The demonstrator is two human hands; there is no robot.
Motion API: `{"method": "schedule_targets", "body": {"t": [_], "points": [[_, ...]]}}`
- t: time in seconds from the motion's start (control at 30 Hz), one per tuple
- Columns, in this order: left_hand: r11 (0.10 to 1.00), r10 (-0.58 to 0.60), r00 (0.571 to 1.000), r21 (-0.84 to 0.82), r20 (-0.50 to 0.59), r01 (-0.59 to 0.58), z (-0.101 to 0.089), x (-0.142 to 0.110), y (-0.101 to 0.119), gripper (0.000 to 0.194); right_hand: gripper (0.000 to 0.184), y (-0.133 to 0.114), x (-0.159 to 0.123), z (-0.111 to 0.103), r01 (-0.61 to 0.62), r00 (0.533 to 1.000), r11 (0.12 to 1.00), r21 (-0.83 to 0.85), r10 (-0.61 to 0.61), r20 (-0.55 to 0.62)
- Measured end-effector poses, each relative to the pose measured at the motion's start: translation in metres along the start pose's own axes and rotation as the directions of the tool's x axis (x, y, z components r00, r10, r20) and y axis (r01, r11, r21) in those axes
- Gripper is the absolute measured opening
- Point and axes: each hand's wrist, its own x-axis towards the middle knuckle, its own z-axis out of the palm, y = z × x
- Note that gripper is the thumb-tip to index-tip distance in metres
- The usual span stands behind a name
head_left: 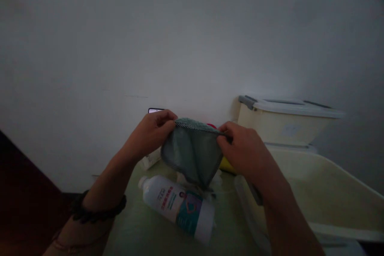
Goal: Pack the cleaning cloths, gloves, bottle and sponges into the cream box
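Observation:
A grey-green cloth [195, 150] with a stitched edge hangs between my hands, its lower part drooping to a point. My left hand [157, 126] pinches its upper left corner. At the upper right corner, the thumb and fingers of my right hand [237, 140] are closed on the same edge. Just below the cloth, a white bottle [180, 208] with a teal and red printed label lies on its side on the pale green tabletop [141, 236]. The cloth partly hides some small things behind it, among them a red one and a yellow one.
A cream storage box [279, 124] with a lid and grey latches stands at the right against the wall. In front of it is an uncovered cream bin [327, 188], close to my right forearm. A phone [154, 110] stands upright behind my left hand.

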Motion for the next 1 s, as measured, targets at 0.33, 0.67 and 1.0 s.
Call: {"method": "schedule_targets", "body": {"t": [0.33, 0.67, 1.0], "points": [[0.992, -0.004, 0.99, -0.121, 0.142, 0.021, -0.017, -0.004, 0.0, 0.047, 0.016, 0.002, -0.002, -0.015, 0.095, 0.865, 0.943, 0.318, 0.08, -0.496], [0.835, -0.051, 0.979, -0.547, -0.199, -0.067, -0.017, 0.014, -0.03, 0.022, 0.038, 0.004, -0.004, -0.015, 0.142, 0.908, 0.824, 0.549, 0.113, -0.404], [0.922, -0.176, 0.965, -0.377, -0.194, 0.093, -0.014, 0.01, -0.021, 0.031, 0.024, 0.0, 0.001, -0.012, -0.009, 0.933, 0.216, 0.976, 0.353, -0.07]]}}
